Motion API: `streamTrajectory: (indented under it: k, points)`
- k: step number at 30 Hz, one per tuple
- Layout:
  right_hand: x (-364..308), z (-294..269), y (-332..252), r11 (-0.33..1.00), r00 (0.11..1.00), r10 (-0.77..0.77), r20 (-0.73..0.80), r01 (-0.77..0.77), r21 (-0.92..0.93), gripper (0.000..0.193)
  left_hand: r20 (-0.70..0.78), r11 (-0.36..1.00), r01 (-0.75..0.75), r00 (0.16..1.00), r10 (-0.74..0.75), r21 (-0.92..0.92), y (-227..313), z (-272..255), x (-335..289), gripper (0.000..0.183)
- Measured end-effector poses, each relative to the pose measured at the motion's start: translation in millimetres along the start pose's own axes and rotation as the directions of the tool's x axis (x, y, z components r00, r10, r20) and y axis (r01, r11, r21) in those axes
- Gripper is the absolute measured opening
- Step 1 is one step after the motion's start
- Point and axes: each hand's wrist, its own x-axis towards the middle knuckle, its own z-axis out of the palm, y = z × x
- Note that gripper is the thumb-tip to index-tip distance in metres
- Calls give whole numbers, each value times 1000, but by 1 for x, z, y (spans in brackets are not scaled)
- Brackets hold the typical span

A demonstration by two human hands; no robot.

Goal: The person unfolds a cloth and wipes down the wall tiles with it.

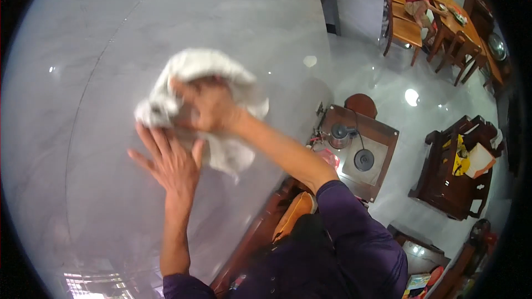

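Note:
A crumpled white cloth [208,61] lies against a glossy grey marbled surface [116,188] that looks like a wall. My right hand [212,105] presses into the middle of the cloth, its fingers bent into the folds and slightly blurred. Part of the cloth bunches up around that hand, and one end hangs below the wrist. Just below and to the left, my left hand [173,160] rests flat with its fingers spread. Its fingertips reach the cloth's lower left edge, and nothing is held in it.
To the right stands a low table [382,133] with a glass kettle [339,135] and a round black base [364,160]. A dark wooden chair [438,180] holds yellow and white items. Below me is a wooden seat with an orange cushion [296,213]. Another person [419,0] sits at a dining table.

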Motion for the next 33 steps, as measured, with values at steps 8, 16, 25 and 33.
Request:
streamTrajectory:
  k: [8,16,25,33]
  points:
    - [-105,24,40,765,742,644,-185,-624,160,101,94,868,-459,889,449,189,71,47,33,105]
    - [-127,47,-12,950,955,294,-41,-287,119,106,191,968,-251,950,247,-1,23,43,-67,67]
    - [191,-42,68,954,887,-285,-363,301,-12,107,-329,985,168,933,-145,41,5,-28,155,104]
    - [204,-72,206,969,871,69,-486,-174,-174,101,-265,971,-102,951,158,215,90,-36,292,106]
